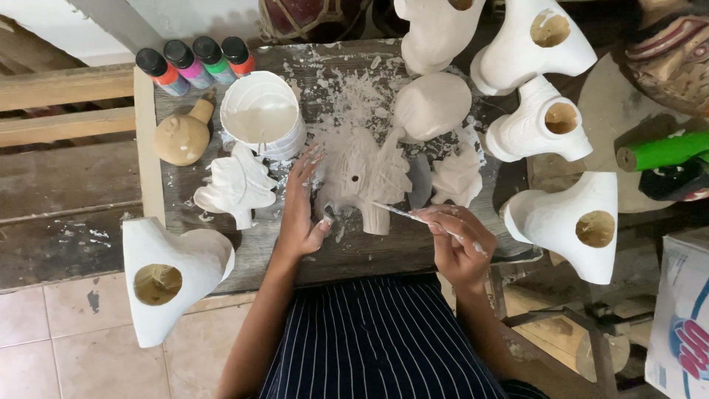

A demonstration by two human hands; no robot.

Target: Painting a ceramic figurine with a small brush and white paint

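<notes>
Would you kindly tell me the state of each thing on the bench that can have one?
Paint bottles: capped, upright.
White tub: open, holding white paint.
Carved figure: lying flat, steadied by the left hand.
Brush: held in the right hand, tip on the figure.

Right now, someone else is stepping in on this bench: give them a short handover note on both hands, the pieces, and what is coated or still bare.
Left hand: steadies the white carved figure flat on the wooden table.
Right hand: holds a thin brush, tip at the figure's lower edge.
White paint cup sits behind the left hand; four paint bottles stand at the back left.
Done: leaf-shaped piece and surrounding hollow forms look white-coated.
Left: tan gourd-shaped piece is bare; the figure's coverage is hard to judge.
</notes>
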